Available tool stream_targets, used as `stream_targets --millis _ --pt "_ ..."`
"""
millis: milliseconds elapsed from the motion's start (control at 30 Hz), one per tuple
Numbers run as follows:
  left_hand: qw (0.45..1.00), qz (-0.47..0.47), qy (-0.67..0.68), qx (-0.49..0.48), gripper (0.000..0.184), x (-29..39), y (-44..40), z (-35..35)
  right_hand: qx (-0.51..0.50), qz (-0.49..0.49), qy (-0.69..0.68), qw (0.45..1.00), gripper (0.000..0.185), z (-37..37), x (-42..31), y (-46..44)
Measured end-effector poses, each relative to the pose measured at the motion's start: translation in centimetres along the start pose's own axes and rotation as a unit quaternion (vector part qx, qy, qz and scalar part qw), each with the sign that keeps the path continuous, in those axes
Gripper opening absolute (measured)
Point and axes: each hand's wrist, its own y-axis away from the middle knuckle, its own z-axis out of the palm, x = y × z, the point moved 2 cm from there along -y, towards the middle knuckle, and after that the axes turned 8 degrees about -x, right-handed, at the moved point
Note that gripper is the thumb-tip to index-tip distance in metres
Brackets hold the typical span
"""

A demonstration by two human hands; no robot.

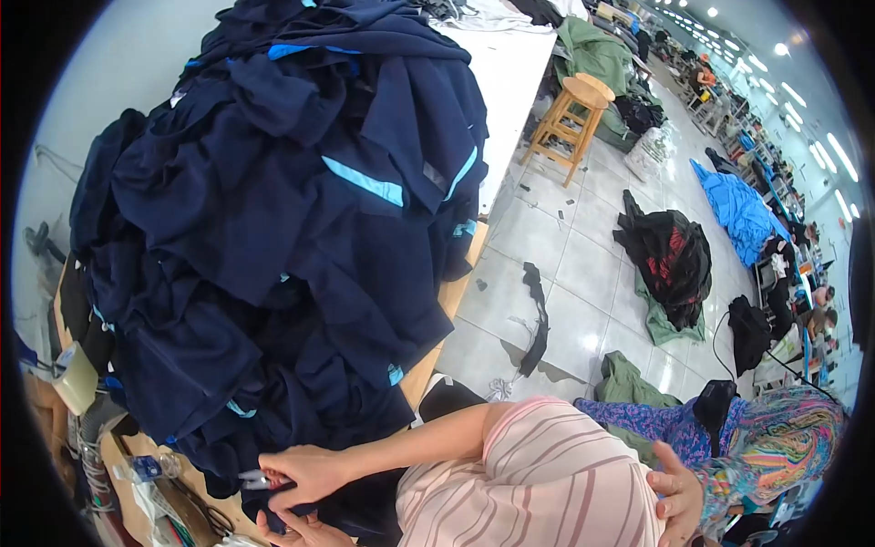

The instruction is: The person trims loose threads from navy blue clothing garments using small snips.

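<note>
My right hand [313,472] is closed around small thread snips [253,480], their metal blades pointing left. Just below it, at the lower edge of the view, my left hand [305,531] has its fingers bent on the edge of a dark navy garment [360,506]; the rest of that hand is cut off. Both hands are at the near end of a big heap of navy garments [246,210] with light-blue trim.
Scissors [217,520] and a tape roll [77,378] lie near the wooden table edge [424,374]. Another person's hand [679,497] is at right, beside patterned clothing [784,447]. A wooden stool [574,118] and cloth piles [670,264] stand on the tiled floor.
</note>
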Motion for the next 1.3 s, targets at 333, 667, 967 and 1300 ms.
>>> stream_targets --millis 333,667,967,1300 --pt "0.898 -0.207 0.361 -0.142 0.031 -1.6 1.7 -2.2 -0.016 -0.084 0.013 0.996 0.028 -1.6 -2.2 -0.6" --pt "0.903 -0.164 0.394 0.052 0.024 -0.2 -2.0 -2.7 0.121 0.032 0.232 0.965 0.015 -4.1 0.1 -2.0" --pt "0.807 -0.169 0.565 -0.033 0.054 -2.5 -1.3 -1.7 -0.030 -0.042 0.120 0.991 0.028 -1.1 -0.9 -0.8" --pt "0.790 -0.168 0.589 -0.026 0.047 -3.4 -0.5 -3.1 0.047 0.012 0.072 0.996 0.009 0.0 0.9 -1.7"
